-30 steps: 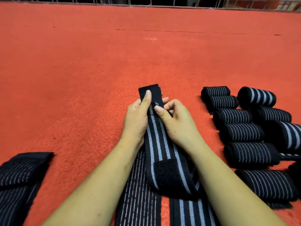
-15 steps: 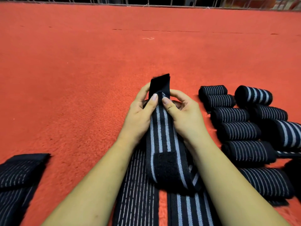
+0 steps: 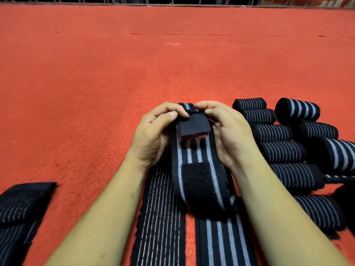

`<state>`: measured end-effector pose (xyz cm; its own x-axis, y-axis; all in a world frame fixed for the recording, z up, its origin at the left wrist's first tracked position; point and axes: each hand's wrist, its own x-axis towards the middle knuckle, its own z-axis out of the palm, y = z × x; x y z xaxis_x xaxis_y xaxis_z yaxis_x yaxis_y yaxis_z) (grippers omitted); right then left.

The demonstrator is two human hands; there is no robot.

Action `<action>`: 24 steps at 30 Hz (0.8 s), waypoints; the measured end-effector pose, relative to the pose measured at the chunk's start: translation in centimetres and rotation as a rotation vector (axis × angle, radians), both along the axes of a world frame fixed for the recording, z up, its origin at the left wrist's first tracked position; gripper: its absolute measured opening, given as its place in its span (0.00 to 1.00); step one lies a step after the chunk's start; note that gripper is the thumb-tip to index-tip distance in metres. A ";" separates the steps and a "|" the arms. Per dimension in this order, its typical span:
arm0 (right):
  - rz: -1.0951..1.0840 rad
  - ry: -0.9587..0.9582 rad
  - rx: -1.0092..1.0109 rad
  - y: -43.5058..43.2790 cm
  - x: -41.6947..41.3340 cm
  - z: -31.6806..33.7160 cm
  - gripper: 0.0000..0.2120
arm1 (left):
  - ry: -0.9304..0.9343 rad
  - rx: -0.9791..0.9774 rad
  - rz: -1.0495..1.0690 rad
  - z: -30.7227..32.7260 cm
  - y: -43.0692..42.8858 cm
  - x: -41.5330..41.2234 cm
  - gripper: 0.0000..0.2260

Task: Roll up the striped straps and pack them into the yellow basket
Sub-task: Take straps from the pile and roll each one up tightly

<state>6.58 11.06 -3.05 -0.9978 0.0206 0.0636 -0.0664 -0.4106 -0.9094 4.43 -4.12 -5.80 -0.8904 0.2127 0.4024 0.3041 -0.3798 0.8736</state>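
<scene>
"Striped strap (image 3: 193, 152): location and step?"
"Centre of the red mat (image 3: 96, 93), between both hands; left hand (image 3: 151, 135) and right hand (image 3: 228, 131) pinch its far end, black tab folded over; rolling appears to be starting."
"Next move?"
"Probably tight, even turns toward the body; yellow basket not in view; finished rolls (image 3: 280, 150) lie at right; no legible writing."

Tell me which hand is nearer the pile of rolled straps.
Right. The right hand holds the strap just beside the rolled straps; the left hand holds it on the other side, farther from them.
</scene>
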 end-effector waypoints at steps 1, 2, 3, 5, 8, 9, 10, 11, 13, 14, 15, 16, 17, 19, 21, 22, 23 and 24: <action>0.009 0.004 -0.008 0.0 0.0 0.0 0.08 | 0.020 -0.032 0.005 -0.1 0.0 0.0 0.07; 0.015 0.016 0.034 0.0 0.0 -0.1 0.04 | 0.046 -0.081 0.025 -0.2 -0.1 -0.1 0.05; 0.016 0.027 0.115 0.1 0.0 -0.2 0.04 | 0.073 -0.133 0.055 -0.3 -0.2 -0.2 0.05; 0.031 0.026 0.240 0.4 -0.1 -0.7 0.13 | 0.080 -0.154 0.099 -0.6 -0.4 -0.4 0.12; 0.055 0.051 0.253 0.8 0.0 -0.7 0.20 | -0.026 -0.074 0.108 -0.5 0.1 -0.1 0.20; 0.036 0.070 0.264 0.8 0.0 -0.7 0.21 | -0.069 -0.062 0.099 -0.5 0.3 0.0 0.21; 0.001 0.085 0.273 0.8 0.0 -0.7 0.20 | -0.119 -0.067 0.082 -0.6 0.4 0.1 0.21; -0.041 0.097 0.281 0.8 0.1 -0.8 0.20 | -0.173 -0.104 0.058 -0.8 0.5 0.1 0.20; -0.139 0.125 0.319 0.9 0.0 -1.0 0.19 | -0.236 -0.270 -0.011 -0.8 0.6 0.2 0.17; -0.185 0.141 0.350 1.0 0.0 -1.0 0.19 | -0.235 -0.334 -0.046 -0.9 0.7 0.3 0.15; -0.219 0.157 0.379 1.0 -0.1 -1.1 0.19 | -0.227 -0.347 -0.061 -0.9 0.7 0.3 0.14; -0.237 0.173 0.394 1.0 -0.1 -1.0 0.20 | -0.222 -0.318 -0.061 -0.7 0.7 0.4 0.13; -0.241 0.187 0.393 0.9 -0.1 -1.0 0.20 | -0.219 -0.273 -0.050 -0.5 0.7 0.5 0.12; -0.230 0.219 0.389 0.8 0.0 -0.9 0.20 | -0.213 -0.199 -0.043 -0.1 0.5 0.6 0.10; -0.212 0.245 0.410 0.7 0.1 -0.7 0.20 | -0.224 -0.150 -0.072 -0.1 0.5 0.6 0.11; -0.199 0.251 0.419 0.8 0.1 -0.7 0.20 | -0.223 -0.135 -0.079 -0.2 0.5 0.6 0.11; -0.182 0.256 0.420 0.8 0.1 -0.7 0.20 | -0.219 -0.127 -0.077 -0.3 0.5 0.5 0.11; -0.165 0.260 0.413 0.9 0.1 -0.7 0.20 | -0.212 -0.120 -0.070 -0.5 0.5 0.4 0.11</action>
